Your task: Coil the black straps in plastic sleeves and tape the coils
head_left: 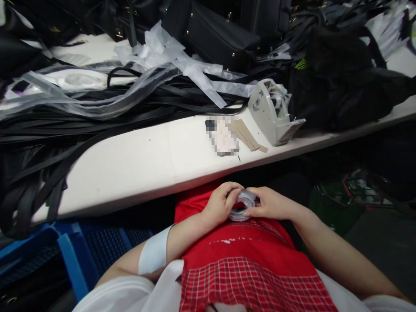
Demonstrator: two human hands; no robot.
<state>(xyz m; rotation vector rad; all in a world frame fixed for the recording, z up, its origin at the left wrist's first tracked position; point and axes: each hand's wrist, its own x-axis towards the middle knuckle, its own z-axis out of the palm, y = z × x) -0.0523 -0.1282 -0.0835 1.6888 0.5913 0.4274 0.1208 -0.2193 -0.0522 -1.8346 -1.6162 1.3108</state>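
Observation:
Over my lap, both hands grip a greyish, shiny ring that looks like a roll of clear tape (243,200). My left hand (224,200) is closed on its left side, the thumb and fingers wrapped over the rim. On the opposite side, my right hand (268,203) pinches the roll between thumb and fingers. The red apron (224,242) shows through the roll's centre hole. Just beyond, on the white table (152,151), lie a pixelated phone-like object (224,136) and flat tan strips (248,136).
A white tape dispenser (268,112) stands near the table edge. Long black straps (97,115) and translucent plastic strips (169,52) cover the back and left. Black bags (217,32) are piled behind, with a dark bag (341,73) at right. A blue crate (78,255) sits below left.

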